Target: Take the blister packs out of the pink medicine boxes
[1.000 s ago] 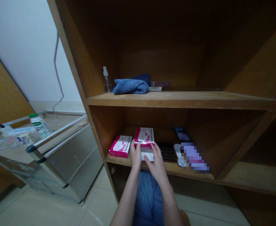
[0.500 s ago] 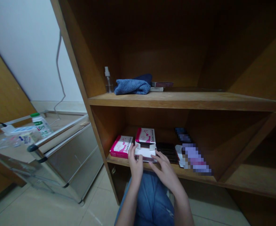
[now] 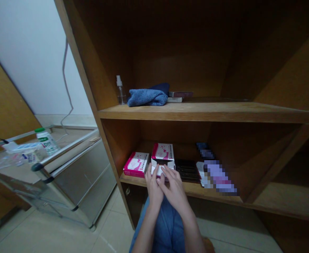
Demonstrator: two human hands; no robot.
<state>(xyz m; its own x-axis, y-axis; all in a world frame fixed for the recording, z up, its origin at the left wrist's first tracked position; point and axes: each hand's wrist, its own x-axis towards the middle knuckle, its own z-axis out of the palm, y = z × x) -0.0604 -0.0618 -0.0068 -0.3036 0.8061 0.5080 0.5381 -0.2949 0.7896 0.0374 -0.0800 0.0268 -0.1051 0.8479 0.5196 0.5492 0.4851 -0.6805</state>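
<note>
Bare fingers of the left hand (image 3: pixel 153 188) and right hand (image 3: pixel 174 184) were spread loosely and close together over the white flap (image 3: pixel 159 170) at the near end of an opened pink-and-white box (image 3: pixel 162 151); whether any of them pinched the card could not be told, since the hands covered much of it. The box lay flat on the lower shelf (image 3: pixel 212 194), directly ahead of the fingertips, its long axis seeming to run straight away from the hands and its dark mouth facing them. Neither hand was clearly nearer: the left sat toward the left corner of that end, the right toward the right corner, the thumbs almost meeting between. Just left of the left hand lay a matching box (image 3: pixel 136 163), closed as far as its visible sides showed. Just right of the right hand's fingers were dark, flat items (image 3: pixel 188 171), too dim to identify.
</note>
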